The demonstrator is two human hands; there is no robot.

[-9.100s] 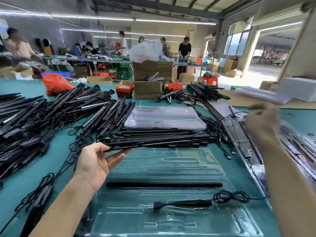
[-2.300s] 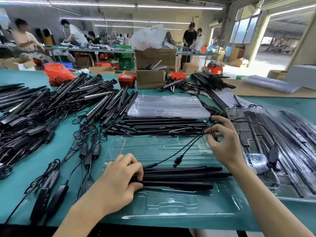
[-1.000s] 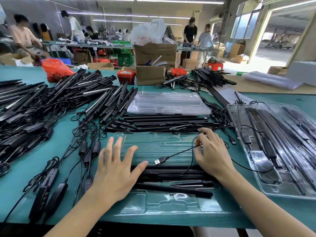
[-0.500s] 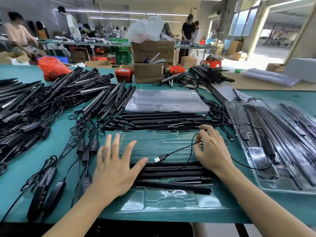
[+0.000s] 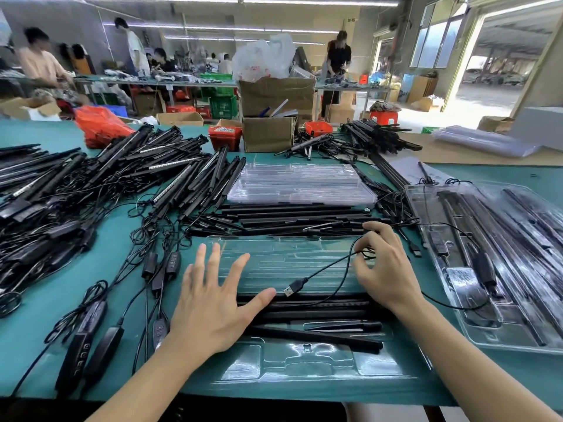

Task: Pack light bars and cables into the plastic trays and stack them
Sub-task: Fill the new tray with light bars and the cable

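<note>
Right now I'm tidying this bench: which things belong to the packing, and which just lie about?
In the job:
- clear tray
- light bars in it
- USB cable, pinched by right hand
- left hand, flat
- filled trays
- empty tray stack

Lying about:
- cardboard boxes
- red basket
- orange bag

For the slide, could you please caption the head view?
Left hand flat on the tray holding light bars; right hand pinching a USB cable.
</note>
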